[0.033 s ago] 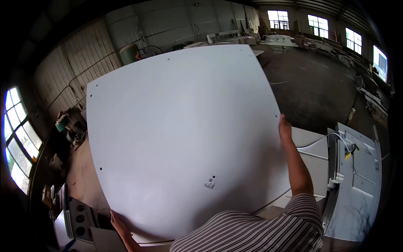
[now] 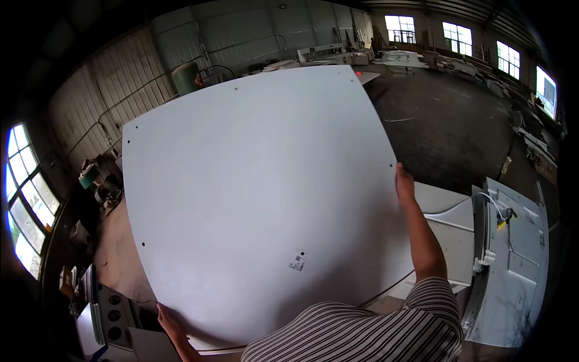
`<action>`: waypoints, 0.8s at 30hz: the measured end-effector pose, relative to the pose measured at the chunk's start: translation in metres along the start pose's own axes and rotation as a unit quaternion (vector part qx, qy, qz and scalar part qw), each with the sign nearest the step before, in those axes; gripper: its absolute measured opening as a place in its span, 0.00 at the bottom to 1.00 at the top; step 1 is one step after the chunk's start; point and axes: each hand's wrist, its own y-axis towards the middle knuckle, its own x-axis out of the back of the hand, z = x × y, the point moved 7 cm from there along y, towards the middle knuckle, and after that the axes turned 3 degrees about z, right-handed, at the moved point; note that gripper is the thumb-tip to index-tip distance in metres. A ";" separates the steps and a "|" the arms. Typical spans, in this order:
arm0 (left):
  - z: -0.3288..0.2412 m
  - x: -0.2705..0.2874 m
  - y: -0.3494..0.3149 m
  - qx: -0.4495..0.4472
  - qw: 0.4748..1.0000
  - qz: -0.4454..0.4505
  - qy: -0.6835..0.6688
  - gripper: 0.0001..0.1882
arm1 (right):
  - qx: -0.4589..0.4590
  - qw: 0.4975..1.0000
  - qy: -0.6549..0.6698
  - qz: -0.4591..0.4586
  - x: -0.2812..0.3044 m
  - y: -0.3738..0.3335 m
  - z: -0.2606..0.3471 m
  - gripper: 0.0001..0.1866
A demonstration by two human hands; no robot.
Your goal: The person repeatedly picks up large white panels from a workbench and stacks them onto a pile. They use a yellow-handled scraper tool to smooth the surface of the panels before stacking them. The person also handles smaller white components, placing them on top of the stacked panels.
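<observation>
A large white panel (image 2: 253, 181) spreads before the striped shirt (image 2: 356, 335), its label (image 2: 299, 260) toward the near edge. The left hand (image 2: 171, 323) has its grip on the panel's near left corner; the right hand (image 2: 405, 184) grips its right edge, beside a small hole (image 2: 391, 165).

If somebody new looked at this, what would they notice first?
Probably the big white panel filling the middle, with the left fingers at its lower-left edge and the right fingers at its right edge. Next might come the striped shirt at the bottom, then the bright window at the far left.
</observation>
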 end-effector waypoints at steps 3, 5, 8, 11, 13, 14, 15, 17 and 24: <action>0.047 0.008 0.077 0.037 0.998 0.031 0.036 0.30 | -0.055 0.994 -0.074 0.053 -0.130 0.028 0.032 0.39; 0.066 0.011 0.154 0.014 0.997 -0.050 0.050 0.30 | -0.077 0.991 -0.105 0.039 -0.216 0.035 0.042 0.38; 0.074 0.013 0.234 0.001 0.995 -0.050 0.090 0.31 | -0.068 0.991 -0.114 0.031 -0.303 0.046 0.058 0.36; 0.085 0.010 0.271 0.053 0.991 -0.032 0.118 0.32 | -0.076 0.987 -0.133 0.054 -0.365 0.057 0.064 0.36; 0.095 0.003 0.307 0.080 0.988 -0.060 0.120 0.32 | -0.090 0.983 -0.148 0.056 -0.414 0.073 0.069 0.35; 0.100 -0.003 0.322 0.069 0.990 -0.058 0.110 0.33 | -0.095 0.981 -0.154 0.067 -0.439 0.080 0.068 0.36; 0.108 -0.004 0.333 0.084 0.985 -0.083 0.124 0.33 | -0.099 0.979 -0.158 0.077 -0.463 0.087 0.065 0.36; 0.123 -0.014 0.362 0.064 0.985 -0.098 0.127 0.33 | -0.093 0.977 -0.165 0.095 -0.512 0.108 0.059 0.36; 0.179 -0.081 0.462 0.096 0.983 -0.098 0.125 0.33 | -0.080 0.963 -0.194 0.171 -0.696 0.213 0.055 0.38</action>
